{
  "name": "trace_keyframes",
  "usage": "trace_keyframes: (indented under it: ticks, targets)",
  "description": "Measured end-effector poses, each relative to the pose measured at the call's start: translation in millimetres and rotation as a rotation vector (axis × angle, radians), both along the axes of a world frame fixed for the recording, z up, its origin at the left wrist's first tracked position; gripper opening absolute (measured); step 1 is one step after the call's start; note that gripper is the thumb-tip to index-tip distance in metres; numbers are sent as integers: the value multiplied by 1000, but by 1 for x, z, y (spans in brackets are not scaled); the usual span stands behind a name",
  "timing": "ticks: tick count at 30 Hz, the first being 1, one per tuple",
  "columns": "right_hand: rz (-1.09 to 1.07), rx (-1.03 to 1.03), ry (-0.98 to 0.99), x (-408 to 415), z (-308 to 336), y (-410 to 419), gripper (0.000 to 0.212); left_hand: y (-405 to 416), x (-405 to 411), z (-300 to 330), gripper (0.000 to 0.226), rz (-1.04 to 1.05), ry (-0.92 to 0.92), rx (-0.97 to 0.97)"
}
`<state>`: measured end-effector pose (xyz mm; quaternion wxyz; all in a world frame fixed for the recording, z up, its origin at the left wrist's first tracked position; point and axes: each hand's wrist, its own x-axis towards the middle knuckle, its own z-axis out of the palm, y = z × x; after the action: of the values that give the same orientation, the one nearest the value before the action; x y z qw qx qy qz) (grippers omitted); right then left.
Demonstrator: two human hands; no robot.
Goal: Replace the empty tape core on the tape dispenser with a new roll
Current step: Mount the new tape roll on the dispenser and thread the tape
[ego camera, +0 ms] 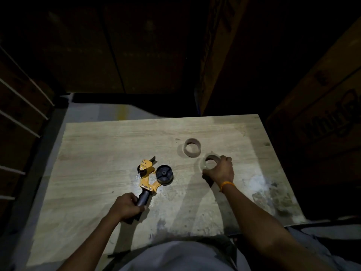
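Note:
A yellow tape dispenser (147,174) lies on the wooden table (101,153), its black spool hub (165,174) bare and facing up. My left hand (126,207) grips the dispenser's dark handle near the table's front. To the right, my right hand (221,171) closes over the rim of a pale tape roll (207,160) that rests flat on the table. Just beyond it, apart from my fingers, lies a thin brown cardboard core (192,148), open side up.
Large cardboard boxes (320,122) stand in the dark to the right and behind the table. Strapped boxes (21,106) rise at the left. The table's right front part is stained white and dark (271,194). My lap is at the near edge.

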<state>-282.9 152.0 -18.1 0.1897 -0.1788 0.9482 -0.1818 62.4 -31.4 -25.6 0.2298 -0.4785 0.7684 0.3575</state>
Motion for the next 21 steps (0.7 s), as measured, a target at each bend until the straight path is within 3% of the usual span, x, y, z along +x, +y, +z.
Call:
trace_keyframes:
  ticks: [4,9,15,21]
  targets:
    - [17,-186,92,12,4,-1,86,-2,5,-1,35,2,20,45]
    - [284,-363,142,61,26,-28,78,-2,11,-9,38,36,77,64]
    - [548,-227,57,114,29,-63,78,4,9,-20,57,-17,171,82]
    - [558,-102,66,120,22,-81,87,19,4,-21,46,-67,213,100]
